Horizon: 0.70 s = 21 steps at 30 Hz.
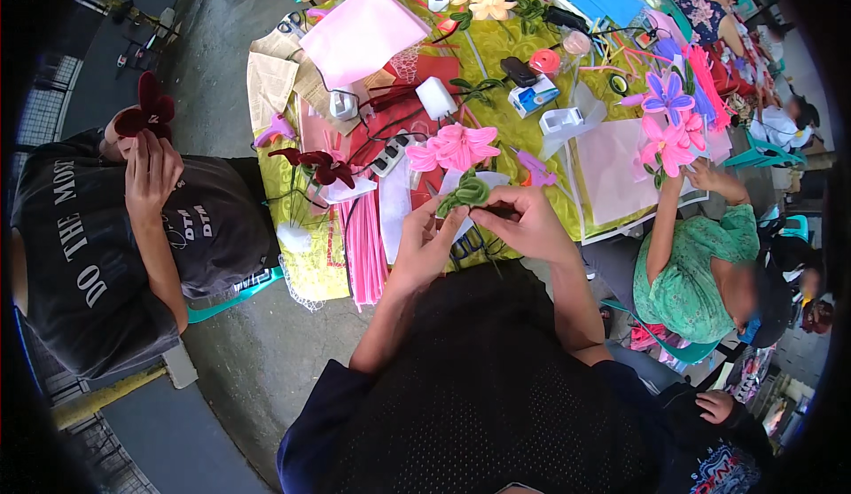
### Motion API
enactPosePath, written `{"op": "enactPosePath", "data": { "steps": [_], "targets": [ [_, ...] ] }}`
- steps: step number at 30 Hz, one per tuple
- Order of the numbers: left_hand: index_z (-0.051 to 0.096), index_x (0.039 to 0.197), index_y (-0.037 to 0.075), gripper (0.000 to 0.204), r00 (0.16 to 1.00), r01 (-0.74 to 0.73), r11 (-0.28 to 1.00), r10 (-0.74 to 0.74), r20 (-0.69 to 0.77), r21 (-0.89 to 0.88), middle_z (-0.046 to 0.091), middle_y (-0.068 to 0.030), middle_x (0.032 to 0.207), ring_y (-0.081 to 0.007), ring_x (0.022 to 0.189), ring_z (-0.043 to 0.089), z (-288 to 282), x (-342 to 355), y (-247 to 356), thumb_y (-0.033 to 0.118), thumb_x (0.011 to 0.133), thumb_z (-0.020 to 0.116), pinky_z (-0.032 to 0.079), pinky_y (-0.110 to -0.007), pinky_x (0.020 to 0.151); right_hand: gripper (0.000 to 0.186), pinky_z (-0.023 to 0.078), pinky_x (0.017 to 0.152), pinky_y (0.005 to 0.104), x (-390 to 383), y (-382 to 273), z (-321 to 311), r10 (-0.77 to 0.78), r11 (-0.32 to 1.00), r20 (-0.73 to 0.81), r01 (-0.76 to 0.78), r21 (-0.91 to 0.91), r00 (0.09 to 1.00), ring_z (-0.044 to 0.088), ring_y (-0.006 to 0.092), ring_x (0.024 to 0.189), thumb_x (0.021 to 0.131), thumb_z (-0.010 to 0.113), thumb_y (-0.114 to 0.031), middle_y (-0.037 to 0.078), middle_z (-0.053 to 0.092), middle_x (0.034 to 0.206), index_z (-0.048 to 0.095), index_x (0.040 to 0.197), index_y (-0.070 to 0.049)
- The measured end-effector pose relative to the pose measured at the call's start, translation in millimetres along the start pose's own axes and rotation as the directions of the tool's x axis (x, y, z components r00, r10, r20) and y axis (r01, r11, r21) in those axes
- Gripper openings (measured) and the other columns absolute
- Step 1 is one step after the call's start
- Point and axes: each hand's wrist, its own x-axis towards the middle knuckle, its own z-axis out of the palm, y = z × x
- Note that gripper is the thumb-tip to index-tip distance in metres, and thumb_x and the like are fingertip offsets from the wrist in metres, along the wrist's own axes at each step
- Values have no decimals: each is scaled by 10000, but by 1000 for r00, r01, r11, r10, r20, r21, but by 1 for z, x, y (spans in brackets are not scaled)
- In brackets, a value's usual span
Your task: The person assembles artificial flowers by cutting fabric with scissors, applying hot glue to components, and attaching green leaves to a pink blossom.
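Both my hands meet over the near edge of the table, closed on green pipe-cleaner leaves [464, 192]. The fingertips of my left hand [428, 233] pinch them from the left. My right hand [532, 223] grips them from the right with thumb and fingers. Just beyond the leaves is a pink pipe-cleaner flower [454, 146]; whether it is joined to them I cannot tell. Scissors with blue handles [466, 246] lie beneath my hands, partly hidden. To the left hangs a bundle of pink pipe cleaners [362, 250].
A purple glue gun [535, 168] lies right of my hands, a power strip [390, 153] to the left. Farther off are dark red flowers [326, 168] and pink paper [365, 35]. Co-workers sit at both sides, one holding a dark red flower [147, 108], another pink and purple flowers [672, 121].
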Motion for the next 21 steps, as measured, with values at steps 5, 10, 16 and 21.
{"op": "enactPosePath", "data": {
  "steps": [5, 10, 16, 21],
  "targets": [
    [582, 984, -37, 195, 999, 55, 993, -55, -5, 103, 570, 20, 730, -7, 630, 449, -7, 5, 4, 130, 883, 568, 342, -161, 546, 100, 314, 487, 178, -3, -4, -1, -77, 986, -72, 65, -154, 994, 464, 20, 598, 770, 676, -64, -22, 581, 701, 613, 827, -12],
    [594, 927, -45, 159, 992, 21, 993, -35, -119, -118, 604, -14, 756, -32, 648, 495, 3, 8, 4, 101, 864, 590, 382, -172, 575, 96, 403, 553, 245, -7, -19, 3, -294, 882, -64, 245, -402, 954, 562, 161, 652, 742, 662, -22, 65, 587, 737, 590, 802, -8],
    [596, 924, -51, 150, 992, -29, 984, 7, -124, -177, 618, -43, 790, -66, 657, 533, 3, 10, -4, 78, 848, 604, 425, -191, 608, 86, 441, 604, 292, -11, -12, 17, -402, 829, -138, 296, -474, 905, 590, 231, 697, 749, 636, 0, 104, 600, 788, 574, 808, -1],
    [593, 952, -49, 160, 997, -2, 981, -13, -77, -194, 620, -45, 820, -66, 694, 538, 3, 6, -1, 79, 855, 596, 431, -203, 630, 98, 451, 604, 295, -10, -16, 23, -313, 887, -221, 201, -416, 924, 605, 223, 686, 754, 633, -1, 115, 617, 794, 591, 841, 16]
  ]
}}
